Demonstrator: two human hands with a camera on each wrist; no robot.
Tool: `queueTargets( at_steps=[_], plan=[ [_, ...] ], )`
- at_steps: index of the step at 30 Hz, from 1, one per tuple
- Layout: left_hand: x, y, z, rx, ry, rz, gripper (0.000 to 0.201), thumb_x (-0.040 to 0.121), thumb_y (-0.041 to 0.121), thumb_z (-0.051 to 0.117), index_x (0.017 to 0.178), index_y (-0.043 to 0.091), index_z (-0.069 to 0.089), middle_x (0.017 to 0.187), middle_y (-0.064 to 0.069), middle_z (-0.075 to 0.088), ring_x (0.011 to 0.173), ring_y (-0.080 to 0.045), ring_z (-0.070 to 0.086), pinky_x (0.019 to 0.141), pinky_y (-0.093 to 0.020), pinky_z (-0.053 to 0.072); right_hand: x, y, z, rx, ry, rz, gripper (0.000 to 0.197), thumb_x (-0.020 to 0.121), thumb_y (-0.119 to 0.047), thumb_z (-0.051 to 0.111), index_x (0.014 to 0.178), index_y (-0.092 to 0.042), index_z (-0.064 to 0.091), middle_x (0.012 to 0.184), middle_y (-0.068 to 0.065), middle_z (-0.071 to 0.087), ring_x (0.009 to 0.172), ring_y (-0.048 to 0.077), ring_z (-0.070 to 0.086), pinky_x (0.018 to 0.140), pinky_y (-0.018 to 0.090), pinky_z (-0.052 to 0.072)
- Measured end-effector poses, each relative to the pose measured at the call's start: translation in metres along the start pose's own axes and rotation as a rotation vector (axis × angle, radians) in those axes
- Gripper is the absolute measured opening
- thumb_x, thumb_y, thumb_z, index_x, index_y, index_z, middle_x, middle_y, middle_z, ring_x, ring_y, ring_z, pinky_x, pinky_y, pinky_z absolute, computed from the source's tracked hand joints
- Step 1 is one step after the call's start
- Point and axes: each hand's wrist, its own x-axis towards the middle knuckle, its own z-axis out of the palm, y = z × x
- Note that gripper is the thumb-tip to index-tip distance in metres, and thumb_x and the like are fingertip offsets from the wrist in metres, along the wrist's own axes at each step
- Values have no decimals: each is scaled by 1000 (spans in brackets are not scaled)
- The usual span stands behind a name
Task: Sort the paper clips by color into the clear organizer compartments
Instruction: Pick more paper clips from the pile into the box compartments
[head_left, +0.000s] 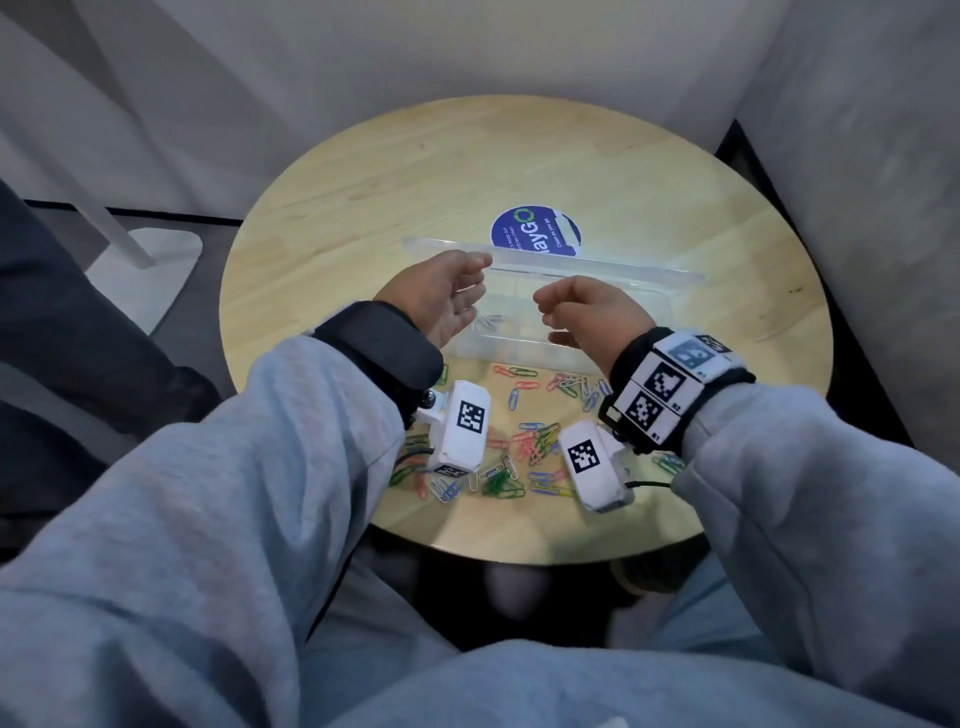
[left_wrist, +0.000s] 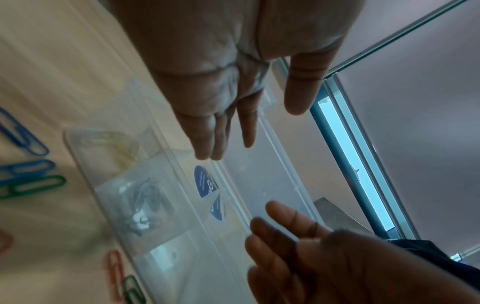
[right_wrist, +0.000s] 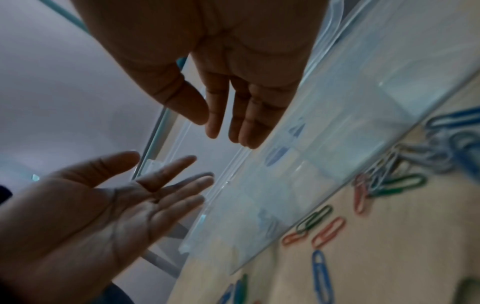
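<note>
A clear organizer (head_left: 644, 312) lies on the round wooden table (head_left: 363, 208) with its lid (head_left: 597, 265) open at the far side. My left hand (head_left: 462, 286) and right hand (head_left: 550, 312) hover over it, palms facing each other, fingers relaxed, holding nothing. In the left wrist view one compartment holds pale clips (left_wrist: 109, 142) and the one beside it silvery clips (left_wrist: 145, 203). Loose paper clips (head_left: 524, 441) in blue, green, red and silver lie scattered between the organizer and the table's near edge. The right wrist view shows my right hand (right_wrist: 221, 131) above and my left hand (right_wrist: 103, 205) below.
A round blue sticker (head_left: 535, 231) sits on the table just behind the organizer. Grey walls close in behind and at the right. A white stand base (head_left: 145, 265) rests on the floor to the left. My grey-clad legs are under the near table edge (head_left: 519, 556).
</note>
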Motion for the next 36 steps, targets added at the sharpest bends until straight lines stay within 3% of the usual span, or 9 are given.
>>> queueTargets(
  at_steps=[3, 6, 8, 12, 15, 19, 25, 31, 36],
  plan=[
    [-5, 5, -13, 35, 104, 104, 19, 94, 10, 43, 82, 13, 58, 80, -2, 55, 75, -16, 61, 68, -22, 51, -9, 4, -3, -252, -8, -76, 28, 86, -5, 50, 73, -29, 57, 72, -8, 55, 70, 15, 54, 76, 33, 52],
    [-10, 8, -36, 288, 215, 138, 21, 92, 8, 42, 75, 14, 54, 70, -3, 52, 52, -13, 56, 43, -16, 45, -17, 7, 3, -473, -119, -129, 22, 85, -7, 50, 81, -26, 61, 68, -9, 52, 59, 9, 51, 63, 23, 47],
    [-13, 8, -50, 588, 247, 92, 19, 92, 9, 44, 77, 12, 55, 72, -3, 53, 58, -17, 56, 49, -20, 43, -19, 10, 8, -630, -224, -132, 22, 85, -8, 50, 92, -23, 65, 76, -6, 58, 69, 11, 55, 68, 22, 46],
    [-9, -4, -69, 1231, 132, -125, 19, 89, 15, 53, 95, 2, 67, 90, -10, 67, 81, -27, 62, 71, -28, 45, -15, 22, 19, -933, -366, -87, 34, 85, -8, 51, 112, -23, 63, 114, -3, 59, 102, 15, 55, 91, 26, 45],
    [-5, -18, -69, 1496, 109, -66, 27, 89, 11, 49, 107, 12, 69, 114, -8, 67, 103, -27, 62, 79, -27, 44, -11, 29, 28, -1113, -423, -141, 47, 86, -1, 46, 125, -26, 56, 132, -2, 47, 118, 20, 50, 99, 31, 43],
    [8, -33, -60, 1596, 36, -17, 37, 88, 5, 51, 121, 18, 61, 125, -5, 61, 110, -26, 57, 83, -26, 42, -6, 37, 30, -1249, -467, -237, 47, 86, 1, 49, 124, -26, 52, 130, 0, 45, 119, 24, 47, 92, 35, 44],
    [20, -48, -53, 1734, 93, 28, 27, 89, 10, 48, 109, 9, 66, 105, -9, 66, 79, -25, 52, 68, -28, 39, 4, 41, 31, -1314, -412, -272, 18, 87, -7, 53, 102, -16, 56, 112, 4, 53, 105, 25, 52, 76, 30, 40],
    [19, -48, -58, 1662, 127, -10, 21, 88, 18, 50, 102, 14, 66, 102, -7, 68, 91, -27, 65, 68, -27, 45, 0, 39, 30, -1321, -432, -166, 9, 86, -17, 52, 92, -12, 57, 108, 7, 55, 97, 27, 58, 85, 37, 52],
    [12, -48, -59, 1537, 125, -63, 21, 87, 23, 58, 101, 12, 68, 103, -6, 69, 95, -26, 64, 77, -28, 48, -8, 38, 28, -1346, -436, -129, 19, 81, -21, 56, 91, -8, 64, 99, 8, 62, 87, 27, 63, 77, 37, 56]
  ],
)
